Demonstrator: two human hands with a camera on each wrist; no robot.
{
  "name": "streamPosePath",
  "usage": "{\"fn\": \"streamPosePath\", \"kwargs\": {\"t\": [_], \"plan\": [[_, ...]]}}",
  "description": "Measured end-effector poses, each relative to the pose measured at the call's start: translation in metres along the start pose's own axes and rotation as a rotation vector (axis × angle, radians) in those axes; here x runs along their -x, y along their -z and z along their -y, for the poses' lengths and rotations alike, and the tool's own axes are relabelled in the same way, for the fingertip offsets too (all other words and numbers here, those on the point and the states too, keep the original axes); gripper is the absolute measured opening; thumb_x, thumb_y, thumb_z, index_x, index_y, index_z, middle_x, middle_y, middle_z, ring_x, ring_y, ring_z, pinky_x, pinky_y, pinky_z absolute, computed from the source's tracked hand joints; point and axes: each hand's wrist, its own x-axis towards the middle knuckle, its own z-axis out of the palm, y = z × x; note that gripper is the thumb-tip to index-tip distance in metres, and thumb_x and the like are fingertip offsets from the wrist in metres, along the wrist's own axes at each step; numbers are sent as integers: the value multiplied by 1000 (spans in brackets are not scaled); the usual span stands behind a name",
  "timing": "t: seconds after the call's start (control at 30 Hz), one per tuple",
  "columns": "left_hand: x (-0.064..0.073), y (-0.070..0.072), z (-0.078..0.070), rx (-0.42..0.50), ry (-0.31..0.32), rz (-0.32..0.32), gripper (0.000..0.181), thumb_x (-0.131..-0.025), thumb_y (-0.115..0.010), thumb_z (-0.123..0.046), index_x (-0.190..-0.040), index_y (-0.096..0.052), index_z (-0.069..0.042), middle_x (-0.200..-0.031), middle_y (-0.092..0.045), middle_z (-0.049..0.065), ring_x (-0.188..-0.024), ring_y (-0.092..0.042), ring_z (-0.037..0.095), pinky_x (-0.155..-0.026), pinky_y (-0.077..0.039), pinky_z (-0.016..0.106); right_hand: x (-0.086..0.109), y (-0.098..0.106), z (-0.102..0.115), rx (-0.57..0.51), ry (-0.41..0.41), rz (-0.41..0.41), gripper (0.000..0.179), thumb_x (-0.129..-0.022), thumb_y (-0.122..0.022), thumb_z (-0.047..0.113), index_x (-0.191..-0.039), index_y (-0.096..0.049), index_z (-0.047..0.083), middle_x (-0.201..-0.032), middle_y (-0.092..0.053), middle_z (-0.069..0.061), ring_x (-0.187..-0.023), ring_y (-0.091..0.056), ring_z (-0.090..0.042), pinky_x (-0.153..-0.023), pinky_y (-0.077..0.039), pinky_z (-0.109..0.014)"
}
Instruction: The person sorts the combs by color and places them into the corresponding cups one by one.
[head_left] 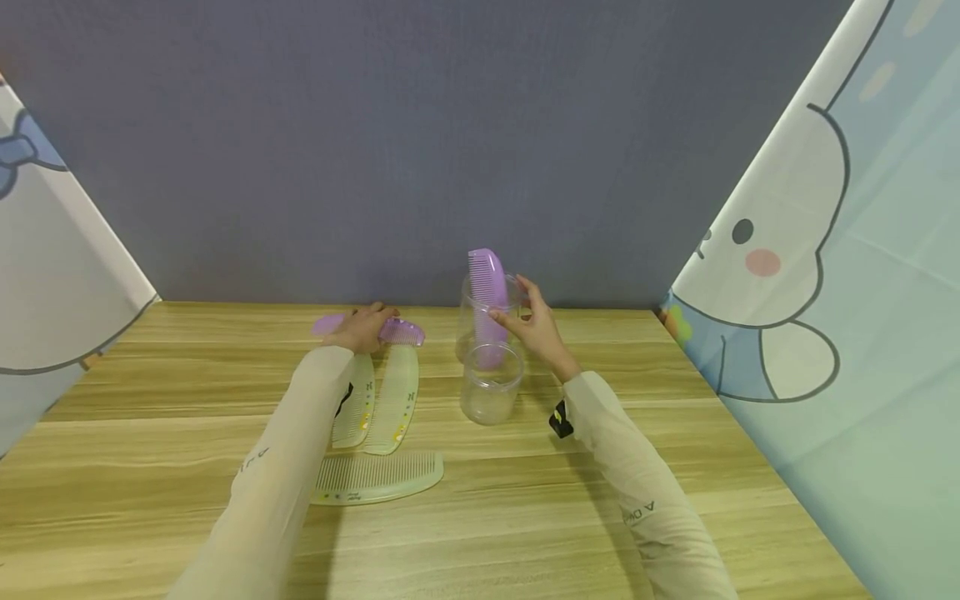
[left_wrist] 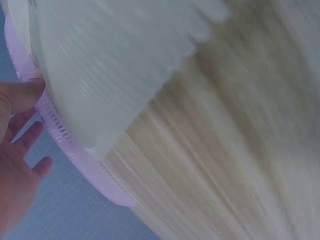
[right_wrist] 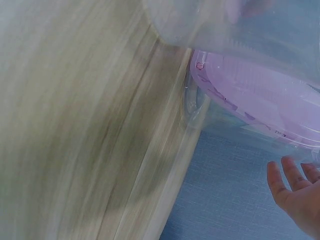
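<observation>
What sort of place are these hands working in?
Probably a small screened-off tabletop set-up, though the wider room is out of view: a wood-grain table, a plain grey backdrop behind it, and cartoon-printed panels on both sides.

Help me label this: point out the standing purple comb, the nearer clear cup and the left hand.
Standing purple comb (head_left: 491,287): head view, its upper part.
Nearer clear cup (head_left: 489,402): head view, its front wall.
Left hand (head_left: 360,331): head view, back of the hand.

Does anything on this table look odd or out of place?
Only slightly: the nearest green comb lies crosswise, while the other two green combs lie lengthwise. Nothing visible looks spilled or broken.
</observation>
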Motion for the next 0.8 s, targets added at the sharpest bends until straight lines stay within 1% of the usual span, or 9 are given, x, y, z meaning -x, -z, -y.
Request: {"fn": "streamPosePath", "kwargs": {"t": [0.13,0.27,0.4,0.57,0.7,0.8], "plan": [[-3,-3,3,-28,-16,-71,57,-76,-70,-5,-129,-47,-3,-124,-48,20,-114,-47,43,-96,-35,60,0,0,0,2,-5,2,79,-82,-68,30,-144,-21,13,-148,-28,-10,-124,-39,-38,-96,-41,-46],[-6,-5,6,-36,-14,-119,59,-72,-75,-7,-126,-50,-5,-120,-48,17,-112,-47,40,-95,-36,57,0,1,0,-3,0,4,80,-82,-67,29,-144,-20,11,-148,-28,-10,-124,-39,-38,-97,-40,-47],[-5,-7,5,-34,-10,-143,58,-71,-76,-8,-124,-52,-6,-119,-47,16,-113,-45,39,-94,-36,55,2,2,0,-6,5,2,82,-81,-68,33,-144,-21,11,-148,-28,-11,-124,-39,-37,-96,-41,-46],[-3,-9,3,-54,-4,-158,56,-71,-76,-7,-123,-54,-8,-119,-46,16,-110,-45,38,-89,-38,52,3,3,-1,-12,18,-3,86,-78,-69,41,-143,-22,9,-146,-30,-13,-122,-40,-40,-94,-42,-46],[-2,-10,3,-63,-7,-172,56,-71,-76,-7,-122,-55,-9,-118,-46,16,-109,-45,37,-86,-39,51,5,4,0,-15,11,0,85,-79,-70,38,-144,-22,11,-147,-30,-12,-123,-41,-38,-94,-42,-45],[0,-11,2,-70,-16,-183,55,-70,-77,-7,-121,-55,-9,-118,-48,15,-109,-45,37,-86,-39,52,7,6,3,-14,1,12,82,-80,-70,31,-144,-22,10,-147,-29,-11,-123,-41,-36,-95,-42,-45]]}}
